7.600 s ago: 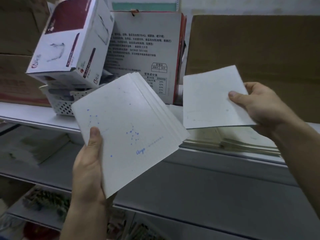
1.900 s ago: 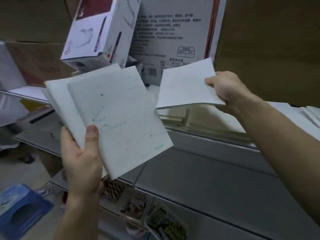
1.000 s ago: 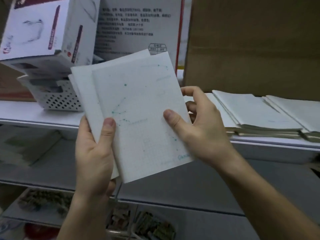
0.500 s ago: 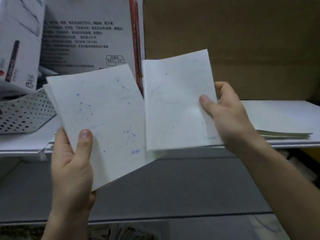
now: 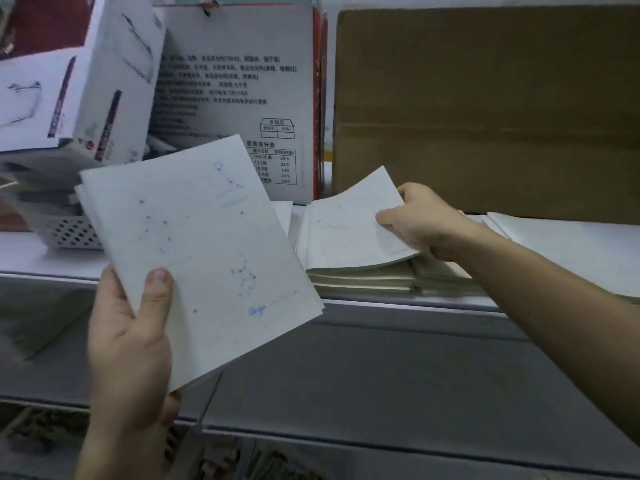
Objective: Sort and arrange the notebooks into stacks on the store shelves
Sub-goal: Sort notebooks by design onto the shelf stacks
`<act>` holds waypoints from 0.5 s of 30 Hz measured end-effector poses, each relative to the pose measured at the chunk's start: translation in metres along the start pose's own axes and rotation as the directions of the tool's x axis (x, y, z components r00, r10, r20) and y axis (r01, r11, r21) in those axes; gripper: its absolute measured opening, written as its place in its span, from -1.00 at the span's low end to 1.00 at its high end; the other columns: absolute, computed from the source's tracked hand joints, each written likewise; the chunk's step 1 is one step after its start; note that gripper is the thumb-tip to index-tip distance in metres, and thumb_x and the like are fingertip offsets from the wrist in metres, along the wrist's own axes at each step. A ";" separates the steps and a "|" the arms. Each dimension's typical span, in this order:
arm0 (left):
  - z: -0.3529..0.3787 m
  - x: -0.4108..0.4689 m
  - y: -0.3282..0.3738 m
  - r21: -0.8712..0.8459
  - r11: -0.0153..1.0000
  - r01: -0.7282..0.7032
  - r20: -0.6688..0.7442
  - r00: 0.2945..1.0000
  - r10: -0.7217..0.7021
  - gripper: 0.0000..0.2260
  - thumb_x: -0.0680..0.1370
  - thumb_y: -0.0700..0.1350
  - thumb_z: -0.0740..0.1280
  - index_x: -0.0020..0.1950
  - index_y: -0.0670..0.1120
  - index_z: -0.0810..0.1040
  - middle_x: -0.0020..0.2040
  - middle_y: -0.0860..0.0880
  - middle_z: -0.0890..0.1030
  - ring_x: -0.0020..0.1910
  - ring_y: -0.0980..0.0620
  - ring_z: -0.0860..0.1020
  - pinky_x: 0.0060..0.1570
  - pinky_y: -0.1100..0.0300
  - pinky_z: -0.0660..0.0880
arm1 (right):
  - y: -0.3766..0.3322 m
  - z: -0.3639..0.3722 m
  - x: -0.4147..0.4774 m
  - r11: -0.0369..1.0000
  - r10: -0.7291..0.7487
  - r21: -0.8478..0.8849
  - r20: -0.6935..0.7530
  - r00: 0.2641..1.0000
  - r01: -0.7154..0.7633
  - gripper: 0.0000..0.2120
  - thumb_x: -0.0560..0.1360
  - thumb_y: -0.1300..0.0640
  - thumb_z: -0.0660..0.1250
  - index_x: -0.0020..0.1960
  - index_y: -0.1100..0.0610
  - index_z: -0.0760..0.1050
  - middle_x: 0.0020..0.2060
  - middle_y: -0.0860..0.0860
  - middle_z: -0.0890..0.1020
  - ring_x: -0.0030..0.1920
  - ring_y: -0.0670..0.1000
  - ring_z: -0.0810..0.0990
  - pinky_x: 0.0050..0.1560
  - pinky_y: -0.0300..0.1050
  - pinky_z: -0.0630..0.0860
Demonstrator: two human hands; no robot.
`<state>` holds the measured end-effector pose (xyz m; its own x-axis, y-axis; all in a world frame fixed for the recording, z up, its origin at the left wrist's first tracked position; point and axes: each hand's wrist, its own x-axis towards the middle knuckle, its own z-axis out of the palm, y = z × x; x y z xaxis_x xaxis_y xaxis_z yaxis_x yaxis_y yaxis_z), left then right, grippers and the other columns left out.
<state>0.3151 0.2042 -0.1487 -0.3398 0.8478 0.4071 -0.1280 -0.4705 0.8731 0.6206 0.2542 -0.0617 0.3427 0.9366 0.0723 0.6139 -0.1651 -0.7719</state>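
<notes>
Right hand (image 5: 427,220) pinches a bowed notebook (image 5: 346,230), stack (image 5: 363,280) beneath its fingers (image 5: 408,192) (left hand (image 5: 128,341) grips the bundle (image 5: 194,244)); released crooked, it could slide off.

A white flat shelf board (image 5: 52,261) runs across the scene from left to right, ending in a pale front lip. Below it lies a deeper grey shelf (image 5: 415,375) with a dark seam across its surface. Under that, a lower tier holds small goods (image 5: 242,462), too blurred and dim to identify. At the back of the upper board, on the right, stands a large plain brown cardboard box (image 5: 485,109). Just left of it stands a white carton (image 5: 235,91) with printed text and a red edge. Further left, a white and maroon box (image 5: 69,74) leans tilted above a white perforated plastic basket (image 5: 72,232). The light is dim and cool.
</notes>
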 end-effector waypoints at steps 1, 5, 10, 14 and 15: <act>0.006 -0.003 0.003 -0.052 0.999 0.010 -0.001 1.000 -0.010 -0.81 0.70 -0.01 0.27 0.30 0.15 0.54 0.22 0.01 0.68 0.21 -0.17 0.65 0.06 -0.19 0.62 | -0.003 0.001 0.000 0.999 0.004 -0.036 0.017 1.000 -0.003 -0.80 0.46 0.11 0.36 0.06 0.16 0.52 -0.06 0.08 0.68 -0.06 0.11 0.67 -0.06 -0.02 0.59; 0.016 -0.008 0.002 -0.089 0.995 0.054 0.036 0.998 -0.051 -0.81 0.69 -0.11 0.27 0.27 0.10 0.54 0.18 0.02 0.71 0.14 -0.10 0.68 0.05 -0.03 0.66 | -0.012 -0.004 -0.003 0.983 -0.026 -0.183 0.034 0.999 0.032 -0.76 0.47 0.04 0.37 -0.16 0.23 0.51 -0.26 0.07 0.60 -0.27 0.11 0.58 -0.27 -0.10 0.43; 0.035 -0.012 0.003 -0.081 0.993 0.084 0.092 0.993 -0.076 -0.84 0.65 -0.12 0.31 0.22 0.05 0.54 0.14 0.00 0.71 0.05 0.01 0.70 -0.07 0.15 0.67 | -0.008 -0.010 -0.033 0.823 -0.450 -0.460 -0.169 0.877 0.333 -0.71 0.62 0.02 0.23 0.21 0.15 0.58 0.11 0.06 0.62 0.07 0.04 0.59 0.07 -0.02 0.57; 0.053 -0.019 0.006 -0.110 0.990 0.090 0.153 0.986 -0.073 -0.75 0.54 -0.02 0.36 0.22 0.06 0.54 0.13 0.03 0.72 0.05 0.01 0.70 -0.06 0.12 0.68 | -0.005 0.005 -0.084 0.901 -0.362 0.212 -0.107 0.926 0.377 -0.70 0.60 -0.20 0.25 0.19 -0.05 0.54 -0.04 -0.10 0.65 -0.13 -0.07 0.67 -0.23 0.00 0.64; 0.057 -0.021 0.005 -0.118 0.989 0.085 0.178 0.982 -0.063 -0.74 0.52 -0.03 0.37 0.21 0.06 0.54 0.11 0.02 0.73 0.01 0.02 0.71 -0.10 0.15 0.67 | -0.002 0.012 -0.096 0.899 -0.344 0.253 -0.093 0.934 0.356 -0.66 0.56 -0.26 0.28 0.20 -0.08 0.52 -0.06 -0.09 0.66 -0.14 -0.05 0.69 -0.24 0.00 0.64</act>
<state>0.3748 0.1979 -0.1373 -0.1601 0.9056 0.3927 -0.2649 -0.4226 0.8667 0.5782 0.1685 -0.0748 0.1752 0.9031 0.3920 0.4941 0.2637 -0.8285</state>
